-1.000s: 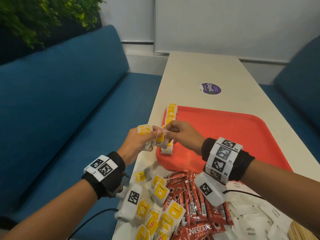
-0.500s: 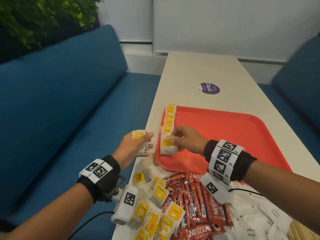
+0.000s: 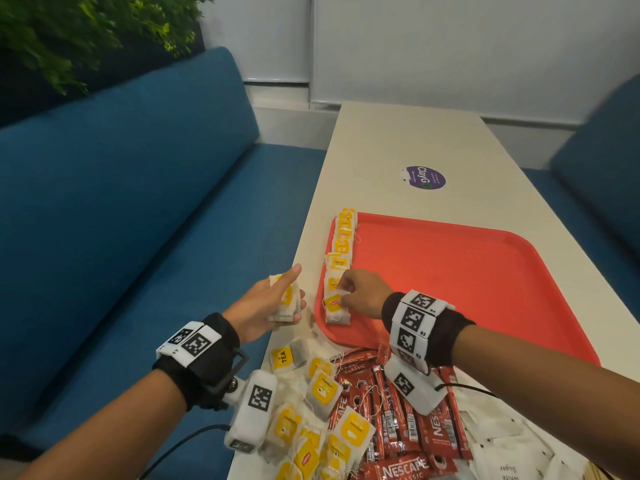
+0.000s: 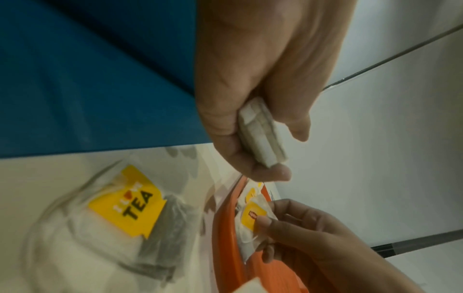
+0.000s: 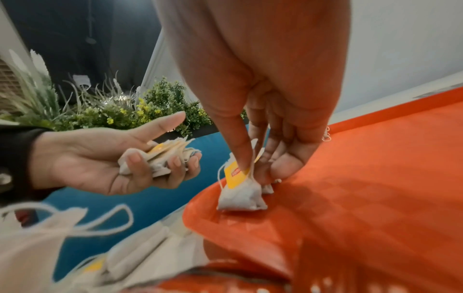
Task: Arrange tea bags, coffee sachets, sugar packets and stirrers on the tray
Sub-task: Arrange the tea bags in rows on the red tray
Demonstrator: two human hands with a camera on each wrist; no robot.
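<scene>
A red tray [image 3: 467, 282] lies on the white table, with a row of yellow-tagged tea bags [image 3: 341, 251] along its left edge. My right hand [image 3: 360, 292] pinches the nearest tea bag [image 3: 334, 308] of that row by its tag, the bag resting on the tray [image 5: 363, 178]; the right wrist view shows the same tea bag [image 5: 240, 190] under my fingertips. My left hand [image 3: 273, 303] hovers just left of the tray, its fingers curled round a small stack of tea bags [image 3: 285, 301], thumb raised. The left wrist view shows that stack [image 4: 263, 136] edge-on.
Near the table's front edge lie a loose heap of tea bags [image 3: 311, 410], red Nescafe sachets [image 3: 391, 420] and white sugar packets [image 3: 512, 452]. A purple sticker [image 3: 424, 177] sits beyond the tray. Blue sofas flank the table, with a plant [image 3: 69, 32] behind the left one.
My right hand took a tea bag from the left hand, carried it down and set it at the near end of the row. The left hand drew back to the left with its stack.
</scene>
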